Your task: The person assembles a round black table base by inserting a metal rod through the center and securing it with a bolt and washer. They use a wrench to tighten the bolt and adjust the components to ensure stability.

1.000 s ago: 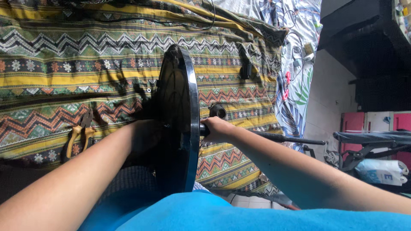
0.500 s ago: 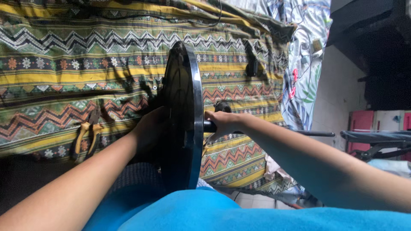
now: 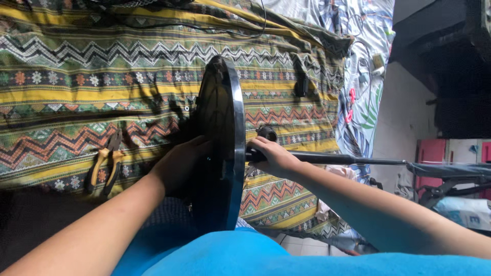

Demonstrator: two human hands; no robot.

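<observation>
Left hand (image 3: 180, 166) lies flat against the upright round black base (image 3: 220, 148) over the patterned blanket (image 3: 76, 76), right hand (image 3: 271, 155) closed round the pole (image 3: 327, 158) (pliers (image 3: 105, 166) lie nearby); advise firm bracing of the disc.

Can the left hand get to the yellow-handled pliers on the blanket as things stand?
Probably yes. The left hand rests on the black round base, and the pliers lie on the blanket just beside it, nothing between. It must let go of the base first.

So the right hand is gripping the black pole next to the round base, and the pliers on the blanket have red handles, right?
Not quite: in the head view the pliers have yellow handles, not red. The right hand does grip the black pole beside the round base.
</observation>
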